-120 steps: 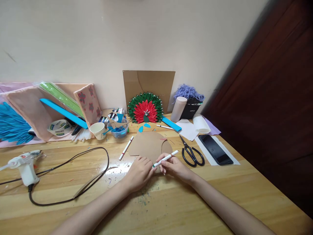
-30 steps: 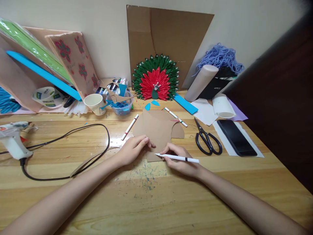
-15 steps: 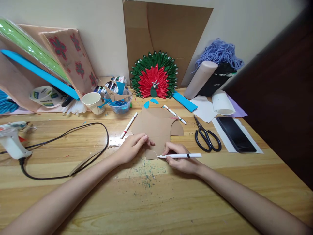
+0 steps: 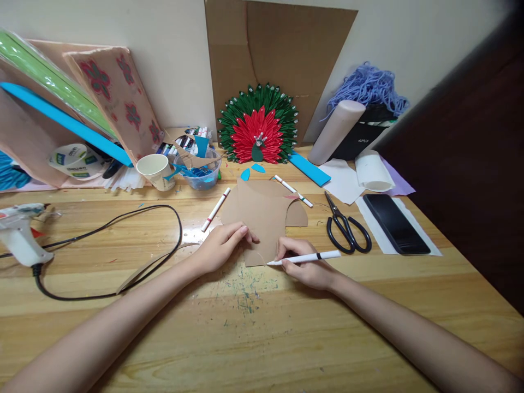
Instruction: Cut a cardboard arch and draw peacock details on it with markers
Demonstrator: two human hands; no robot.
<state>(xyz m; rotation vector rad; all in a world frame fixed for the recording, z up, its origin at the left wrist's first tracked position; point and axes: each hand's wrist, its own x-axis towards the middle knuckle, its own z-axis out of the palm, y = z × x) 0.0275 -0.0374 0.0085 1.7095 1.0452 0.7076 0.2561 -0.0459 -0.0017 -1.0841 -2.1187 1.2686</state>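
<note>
A white marker point(image 4: 305, 258) with a black band is pinched in my right hand point(image 4: 305, 263). Its tip touches the brown cardboard piece point(image 4: 262, 204) close to the near edge, at the end of a short pale curved line. My left hand point(image 4: 225, 245) lies on the left side of this cardboard, fingers loosely bent and resting on its surface. Part of the cardboard is hidden beneath both hands. Another rounded cardboard piece point(image 4: 297, 214) shows at its right side. Two more markers lie close by: one with a red band point(image 4: 215, 209), one with a green band point(image 4: 293, 191).
Black-handled scissors point(image 4: 346, 226) and a phone point(image 4: 395, 224) lie to the right. At left are a hot glue gun point(image 4: 24, 234) and its looping cord. A paper cup point(image 4: 156, 172), a plastic tub point(image 4: 202, 177) and a red-green peacock craft point(image 4: 258, 131) stand behind.
The marker tip has moved slightly right along the cardboard's near edge, and the pale curved line reaches further. My left hand stays in place.
</note>
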